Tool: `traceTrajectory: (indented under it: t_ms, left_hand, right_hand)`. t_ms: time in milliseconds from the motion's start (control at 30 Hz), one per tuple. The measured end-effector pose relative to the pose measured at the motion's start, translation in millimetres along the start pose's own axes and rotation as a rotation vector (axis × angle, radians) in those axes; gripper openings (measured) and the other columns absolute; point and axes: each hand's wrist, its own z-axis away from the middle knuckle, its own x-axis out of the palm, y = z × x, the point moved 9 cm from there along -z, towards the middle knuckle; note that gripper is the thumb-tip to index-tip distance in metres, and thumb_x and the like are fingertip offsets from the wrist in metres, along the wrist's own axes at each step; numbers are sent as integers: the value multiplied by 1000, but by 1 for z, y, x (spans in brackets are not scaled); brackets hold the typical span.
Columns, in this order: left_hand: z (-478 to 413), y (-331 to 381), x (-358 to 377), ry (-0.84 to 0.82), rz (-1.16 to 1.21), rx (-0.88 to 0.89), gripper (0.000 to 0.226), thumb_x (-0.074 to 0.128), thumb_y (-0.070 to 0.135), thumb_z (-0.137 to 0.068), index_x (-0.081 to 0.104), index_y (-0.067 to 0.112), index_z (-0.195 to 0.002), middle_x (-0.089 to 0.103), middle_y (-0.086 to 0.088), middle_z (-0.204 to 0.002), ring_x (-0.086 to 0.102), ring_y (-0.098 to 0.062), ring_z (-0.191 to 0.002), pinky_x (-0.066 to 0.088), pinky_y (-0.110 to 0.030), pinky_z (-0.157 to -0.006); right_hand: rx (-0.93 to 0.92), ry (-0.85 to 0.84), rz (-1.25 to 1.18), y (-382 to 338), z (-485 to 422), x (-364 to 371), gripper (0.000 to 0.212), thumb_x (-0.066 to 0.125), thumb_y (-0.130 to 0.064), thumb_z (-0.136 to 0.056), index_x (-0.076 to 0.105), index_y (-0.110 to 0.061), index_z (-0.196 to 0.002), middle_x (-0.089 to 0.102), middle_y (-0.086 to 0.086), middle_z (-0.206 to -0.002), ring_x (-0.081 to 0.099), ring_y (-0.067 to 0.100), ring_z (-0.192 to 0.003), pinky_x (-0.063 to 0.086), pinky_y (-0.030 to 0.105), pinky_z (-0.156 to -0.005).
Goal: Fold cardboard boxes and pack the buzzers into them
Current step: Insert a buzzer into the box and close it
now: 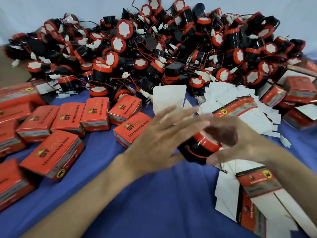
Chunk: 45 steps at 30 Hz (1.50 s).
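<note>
My right hand (240,143) grips a black buzzer with a red rim (200,145) just above the blue cloth, thumb under it and fingers curled over its top. My left hand (161,136) hovers beside it with fingers spread and straight, holding nothing; whether it touches the buzzer is unclear through the blur. An open white-flapped box (169,98) stands just beyond my left hand. A huge heap of loose buzzers (154,48) with red wires and white plugs fills the back of the table.
Several closed red boxes (68,115) lie at the left on the blue cloth (137,203). Flat unfolded box blanks (240,107) are stacked at the right, and more blanks (257,194) lie under my right forearm. More red boxes (298,93) sit far right.
</note>
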Motion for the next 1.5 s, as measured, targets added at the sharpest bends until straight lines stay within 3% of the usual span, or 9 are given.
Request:
traceTrajectory:
  t_ms: [200,367,533,700,867,1067,1233,1333,1500]
  left_hand:
    - [-6,-68,-12,-100,-142,-451,52,63,42,-86,61,4,-121,58,-13,-130,45,-37,-132,36,-55,-106]
    - [-1,-85,2,-211,-137,-524,16,65,23,-88,66,6,-89,62,-13,-80,61,-35,-75,32,-28,-61]
    - [10,-98,8,-200,-68,-588,31,72,30,-83,65,9,-105,60,-3,-100,52,-14,-89,28,-9,-72]
    - [17,-107,2,-142,85,-701,43,81,37,-73,40,27,-68,46,13,-73,44,1,-69,34,-10,-63]
    - [23,-107,4,-164,74,-728,44,80,34,-74,36,29,-72,54,7,-78,50,-6,-74,38,-23,-64]
    - [19,-98,2,-176,147,-673,28,63,35,-71,39,22,-78,54,5,-106,53,-5,-89,40,-26,-73]
    - [21,-96,4,-185,159,-632,45,77,47,-71,41,22,-81,48,7,-124,51,-6,-108,44,-31,-86]
    - [21,-93,9,-238,128,-582,44,77,48,-69,41,24,-77,47,10,-127,52,-4,-92,43,-27,-77]
    - [20,-90,14,-263,89,-523,41,69,50,-67,39,22,-74,46,9,-92,41,-6,-70,32,-17,-59]
  right_hand:
    - [-122,81,282,-53,-35,-27,56,80,-15,-69,61,-3,-121,70,8,-111,66,20,-107,53,37,-94]
    - [-224,133,622,-49,-69,-22,47,82,-26,-72,64,-5,-111,70,5,-99,67,17,-92,52,39,-81]
    - [-296,214,831,-39,-72,-32,54,80,-35,-69,65,-6,-113,68,6,-102,61,17,-94,47,25,-81]
    - [-292,191,941,-27,-71,-32,65,87,-28,-66,64,1,-119,60,11,-114,55,17,-100,37,2,-83]
    - [-230,170,986,-21,-75,-29,67,84,-36,-70,61,-2,-123,62,6,-101,55,19,-89,44,23,-77]
    - [-186,126,1107,-15,-77,-19,66,85,-34,-70,61,2,-120,61,6,-88,45,14,-78,39,28,-71]
    - [-13,64,1218,-2,-78,-20,64,64,-61,-75,60,-13,-118,53,-7,-91,39,11,-89,39,30,-81]
    - [40,-22,1338,1,-77,-8,61,54,-71,-73,58,-16,-98,42,-11,-82,45,16,-90,33,31,-78]
    - [125,-109,1389,9,-77,4,65,53,-71,-78,61,-18,-116,45,-7,-93,49,18,-94,37,40,-88]
